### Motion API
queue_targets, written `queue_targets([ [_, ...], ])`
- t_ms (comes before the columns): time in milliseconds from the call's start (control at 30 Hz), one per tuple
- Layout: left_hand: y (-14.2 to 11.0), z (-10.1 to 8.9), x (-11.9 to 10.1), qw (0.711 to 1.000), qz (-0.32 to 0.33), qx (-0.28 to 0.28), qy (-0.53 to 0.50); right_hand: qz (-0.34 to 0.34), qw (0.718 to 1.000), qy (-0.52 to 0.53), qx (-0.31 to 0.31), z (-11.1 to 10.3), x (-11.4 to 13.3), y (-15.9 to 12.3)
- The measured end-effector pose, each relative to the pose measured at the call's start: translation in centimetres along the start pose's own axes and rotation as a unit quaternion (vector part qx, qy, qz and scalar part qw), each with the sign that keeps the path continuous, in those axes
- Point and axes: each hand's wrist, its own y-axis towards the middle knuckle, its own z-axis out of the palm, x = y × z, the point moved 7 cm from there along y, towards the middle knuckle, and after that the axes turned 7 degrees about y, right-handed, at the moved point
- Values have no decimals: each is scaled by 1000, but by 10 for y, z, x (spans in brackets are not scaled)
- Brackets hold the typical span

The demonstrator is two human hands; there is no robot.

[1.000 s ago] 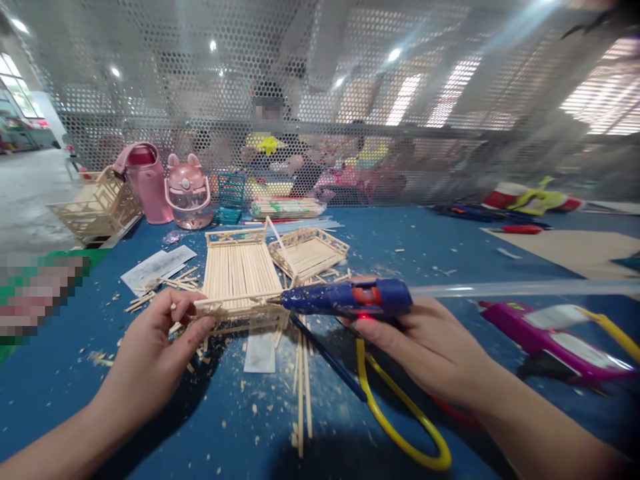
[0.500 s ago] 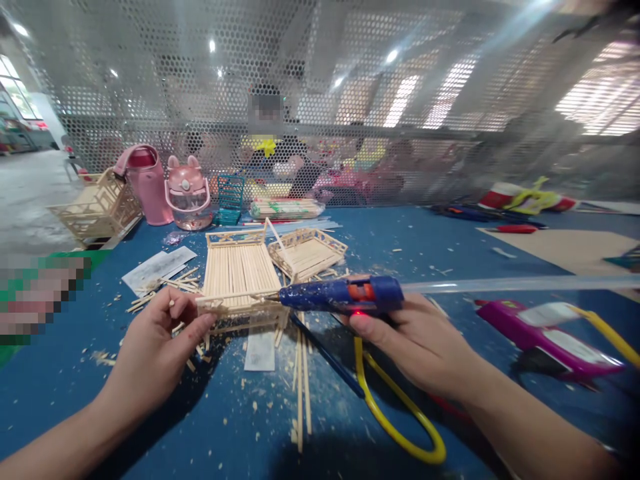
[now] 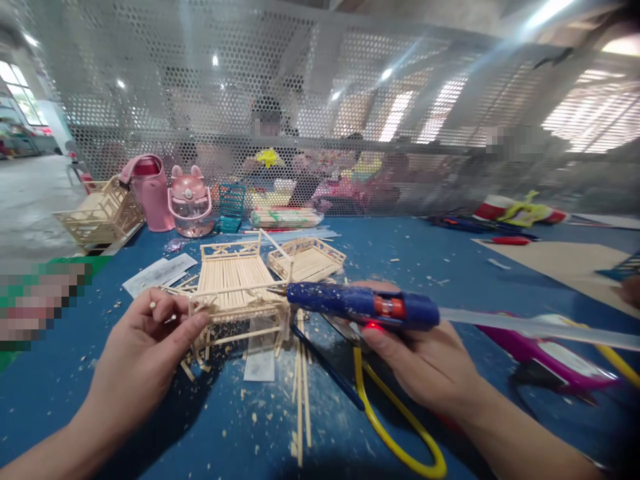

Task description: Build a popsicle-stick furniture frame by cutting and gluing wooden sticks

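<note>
The small stick model (image 3: 235, 277) sits right in front of you on the blue table (image 3: 390, 253), its slatted platform facing up and its near side, a rail with thin uprights, turned toward you. Your left hand (image 3: 145, 347) is closed in a narrow pinch at the near left corner of that side, thumb on the front, so the model lies just to the right of your fingers.

Your right hand (image 3: 430, 360) is wrapped around the blue glue gun (image 3: 320, 301), its nozzle pointing left along the near rail; a clear glue stick (image 3: 500, 322) runs out of its back end. The step in hand looks like working the nozzle at this rail. Whether the tip touches the wood or sits just above it is hard to tell, as the sticks overlap there. As I judge it, moving the tip from here calls for a steady left pinch and a light right wrist, with your left fingers clear of the hot end.

Just behind the model is a smaller stick tray (image 3: 313, 263). Nearer you lie loose sticks (image 3: 300, 400), a slip of paper (image 3: 260, 367) and a tool with a yellow handle (image 3: 363, 400). A purple tool (image 3: 560, 363) rests off to your right. Farther back stand a pink bottle (image 3: 153, 200), an eared bottle (image 3: 193, 207) and a teal rack (image 3: 231, 207), before the mesh screen (image 3: 350, 80).
</note>
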Motion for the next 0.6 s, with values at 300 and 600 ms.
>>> queue_targets([
  [300,2,0,0,1000,5,5,8,-9,1000,1,14,4,12,7],
  [600,2,1,1,1000,-8,-1,-10,-23,999,-23,-1,1,12,4],
])
